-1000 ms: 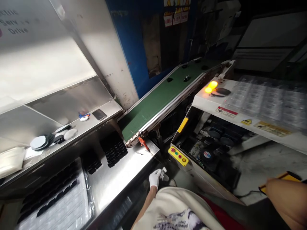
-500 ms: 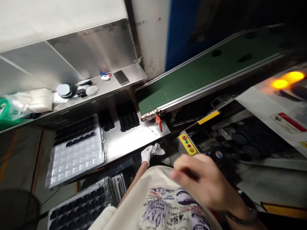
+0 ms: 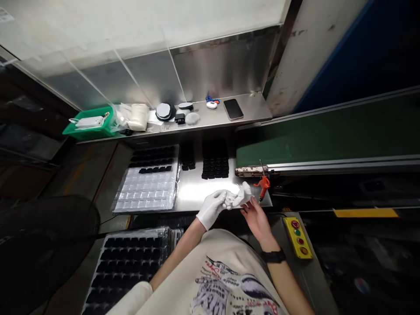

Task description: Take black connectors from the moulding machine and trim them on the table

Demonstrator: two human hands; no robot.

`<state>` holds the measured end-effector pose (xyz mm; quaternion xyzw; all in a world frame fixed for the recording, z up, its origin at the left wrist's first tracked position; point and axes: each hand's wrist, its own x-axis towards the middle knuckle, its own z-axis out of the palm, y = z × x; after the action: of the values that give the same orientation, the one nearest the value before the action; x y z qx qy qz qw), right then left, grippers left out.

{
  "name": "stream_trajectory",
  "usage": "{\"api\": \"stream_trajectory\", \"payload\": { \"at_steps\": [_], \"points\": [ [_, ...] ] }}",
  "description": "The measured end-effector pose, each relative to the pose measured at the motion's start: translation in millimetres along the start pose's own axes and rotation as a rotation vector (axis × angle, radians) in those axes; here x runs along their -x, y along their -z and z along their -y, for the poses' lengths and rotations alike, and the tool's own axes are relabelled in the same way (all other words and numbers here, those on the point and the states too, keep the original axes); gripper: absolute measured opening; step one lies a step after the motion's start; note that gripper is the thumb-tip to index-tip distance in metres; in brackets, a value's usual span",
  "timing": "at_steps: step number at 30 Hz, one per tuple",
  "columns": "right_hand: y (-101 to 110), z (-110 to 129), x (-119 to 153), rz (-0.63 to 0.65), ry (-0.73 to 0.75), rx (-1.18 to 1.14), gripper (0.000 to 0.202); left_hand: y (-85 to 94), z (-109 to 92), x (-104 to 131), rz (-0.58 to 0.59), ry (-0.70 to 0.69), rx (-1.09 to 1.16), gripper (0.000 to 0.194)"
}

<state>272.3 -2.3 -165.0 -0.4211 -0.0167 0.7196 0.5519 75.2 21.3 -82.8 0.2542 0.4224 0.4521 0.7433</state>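
My left hand (image 3: 211,209) wears a white glove and is closed on a second, loose white glove (image 3: 242,195) above the metal table's front edge. My right hand (image 3: 257,220) is bare, with a black band at the wrist. Its fingers are stretched out and apart, and their tips touch the loose glove's right end. Whether any fingertip is inside the glove, I cannot tell. Just right of the glove lies an orange air blow gun (image 3: 263,183). Behind the hands, small black parts (image 3: 215,166) stand in rows on the metal table (image 3: 193,192).
A clear plastic tray (image 3: 144,192), partly filled with black parts, lies left on the table. Another filled tray (image 3: 124,267) is lower left. A green conveyor (image 3: 321,140) runs right, above a yellow button box (image 3: 298,237). The shelf holds a phone (image 3: 233,109) and a green basket (image 3: 98,130).
My bare right hand has moved from close before the camera down to the loose glove. My left hand has lifted that glove over the table edge. The view has turned left.
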Motion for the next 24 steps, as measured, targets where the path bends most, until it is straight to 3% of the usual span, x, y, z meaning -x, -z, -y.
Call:
{"api": "stream_trajectory", "payload": {
  "at_steps": [3, 7, 8, 12, 13, 17, 20, 24],
  "points": [
    [-12, -2, -5, -0.022, 0.127, -0.008, 0.040, 15.2, -14, 0, -0.032, -0.012, -0.059, 0.051],
    [-22, -8, -9, -0.047, 0.160, 0.050, 0.043, 37.4, -25, -9, -0.029, 0.004, -0.110, 0.052],
    [-26, -10, -8, -0.066, 0.195, 0.066, 0.045, 42.5, -27, -12, -0.085, -0.018, -0.160, 0.050],
    [-46, -20, 3, -0.087, 0.470, 0.317, 0.038, 55.8, -37, -16, -0.529, -0.256, -0.493, 0.034],
    [-53, -23, 8, -0.067, 0.550, 0.444, 0.033, 56.2, -39, -16, -0.538, -0.282, -0.557, 0.029],
    [-82, -31, 21, 0.156, 0.825, 1.027, 0.015, 45.7, -41, -12, -0.234, -0.178, -0.561, 0.034],
    [-101, -27, 24, 0.313, 0.981, 1.270, 0.013, 38.4, -45, -15, -0.267, -0.169, -0.449, 0.039],
    [-117, 5, 19, 0.511, 1.070, 1.303, 0.018, 45.5, -51, -18, -0.236, -0.118, -0.266, 0.054]
  ]
}}
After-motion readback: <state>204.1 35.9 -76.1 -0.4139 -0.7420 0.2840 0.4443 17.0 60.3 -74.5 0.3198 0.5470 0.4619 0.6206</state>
